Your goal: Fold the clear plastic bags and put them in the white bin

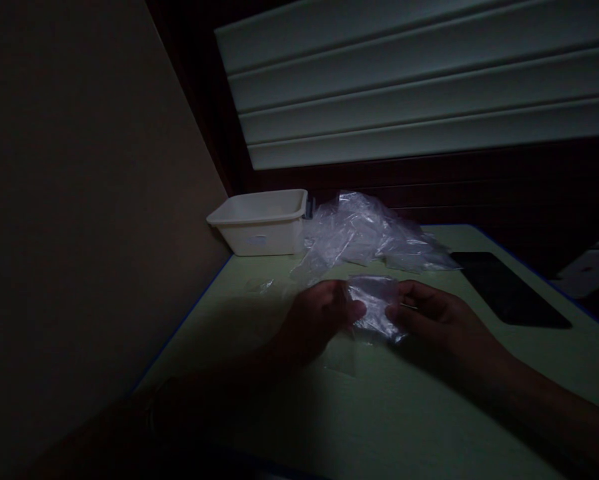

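Between my two hands is a small clear plastic bag [374, 303], held up just above the table. My left hand [319, 310] pinches its left edge, thumb on the near face. On the opposite edge, my right hand [429, 310] grips the bag between thumb and fingers. Another flat clear bag [340, 357] shows below my left hand. Beyond the hands lies a loose heap of clear plastic bags [369, 230]. The dim light hides whether the held bag contains anything.
A white plastic bin [264, 233] stands at the back left, beside the heap. A small clear piece of plastic [260, 286] lies in front of it. On the right rests a dark flat panel [512, 290] on the pale green table [419, 413]. A wall borders the left side.
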The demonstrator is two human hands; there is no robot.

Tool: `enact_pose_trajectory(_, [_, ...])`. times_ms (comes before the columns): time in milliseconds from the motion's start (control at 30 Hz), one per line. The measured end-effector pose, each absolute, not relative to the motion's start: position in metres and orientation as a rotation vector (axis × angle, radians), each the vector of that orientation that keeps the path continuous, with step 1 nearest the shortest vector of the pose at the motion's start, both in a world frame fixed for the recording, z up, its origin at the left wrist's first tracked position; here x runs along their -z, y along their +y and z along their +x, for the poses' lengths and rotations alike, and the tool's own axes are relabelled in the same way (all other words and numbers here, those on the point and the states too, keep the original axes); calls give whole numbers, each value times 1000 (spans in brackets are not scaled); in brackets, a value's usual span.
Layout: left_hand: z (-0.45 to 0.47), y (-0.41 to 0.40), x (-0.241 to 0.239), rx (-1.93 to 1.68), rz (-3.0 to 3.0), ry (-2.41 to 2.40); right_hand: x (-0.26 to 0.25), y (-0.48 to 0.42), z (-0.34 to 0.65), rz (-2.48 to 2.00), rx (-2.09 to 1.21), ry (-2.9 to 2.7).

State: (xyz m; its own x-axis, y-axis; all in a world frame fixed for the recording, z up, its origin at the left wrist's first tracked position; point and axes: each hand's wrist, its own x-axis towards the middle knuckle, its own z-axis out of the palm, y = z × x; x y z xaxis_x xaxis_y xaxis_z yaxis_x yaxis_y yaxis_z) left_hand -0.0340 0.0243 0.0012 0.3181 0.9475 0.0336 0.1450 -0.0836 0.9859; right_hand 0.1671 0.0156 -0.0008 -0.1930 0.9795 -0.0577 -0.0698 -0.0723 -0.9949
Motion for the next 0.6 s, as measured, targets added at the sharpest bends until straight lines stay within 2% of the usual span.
enact_pose_trajectory(167, [-30,18,5,-786,1450,933,-1,13,164,-1049,-1452,-1239])
enact_pose_trajectory(400, [-28,18,5,-709,1457,1006,1,12,165,-987,-1416,-1368])
enact_pose_trajectory(600, [-31,19,4,-659,1426,959,-6,19,180,-1050,-1053,-1462])
